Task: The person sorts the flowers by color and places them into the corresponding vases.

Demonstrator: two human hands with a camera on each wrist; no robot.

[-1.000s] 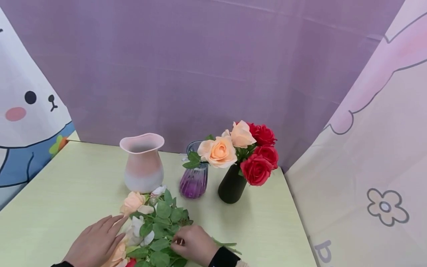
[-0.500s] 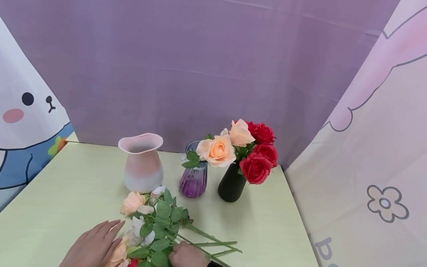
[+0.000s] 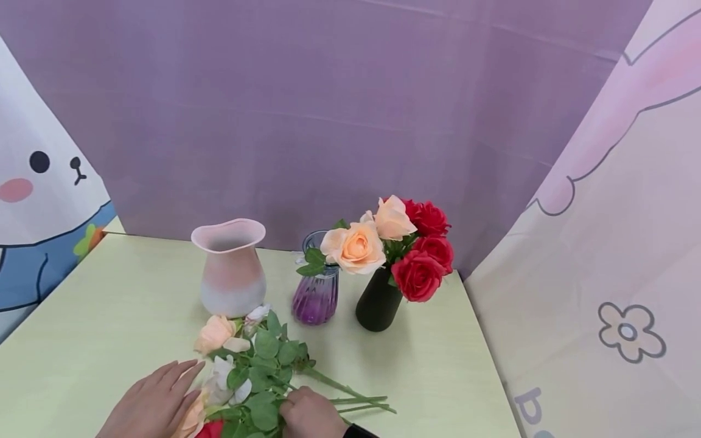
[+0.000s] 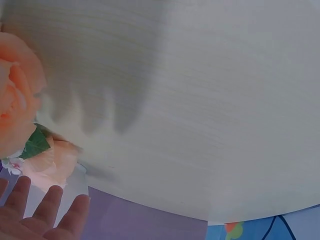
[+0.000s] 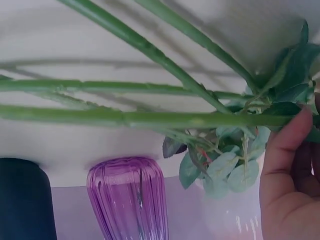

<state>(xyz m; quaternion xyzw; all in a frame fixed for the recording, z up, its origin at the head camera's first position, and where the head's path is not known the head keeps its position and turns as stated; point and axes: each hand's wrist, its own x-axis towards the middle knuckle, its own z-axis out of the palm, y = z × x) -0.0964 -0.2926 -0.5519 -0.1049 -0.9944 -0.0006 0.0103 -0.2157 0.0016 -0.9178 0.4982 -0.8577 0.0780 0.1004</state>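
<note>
Green stems [image 5: 150, 119] above purple vase [image 5: 128, 197]

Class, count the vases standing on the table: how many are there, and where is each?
3. The pink vase stands on the left, the purple glass vase in the middle, and the black vase on the right, holding roses. None seems hidden.

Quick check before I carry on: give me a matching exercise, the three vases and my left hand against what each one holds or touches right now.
1. pink vase
2. purple glass vase
3. black vase
4. left hand

a. holds peach and red roses
b. stands between the other two vases
c. lies flat by the loose blooms on the table
d. leftmost, no flowers in it

Pairs: 1-d, 2-b, 3-a, 4-c
</note>
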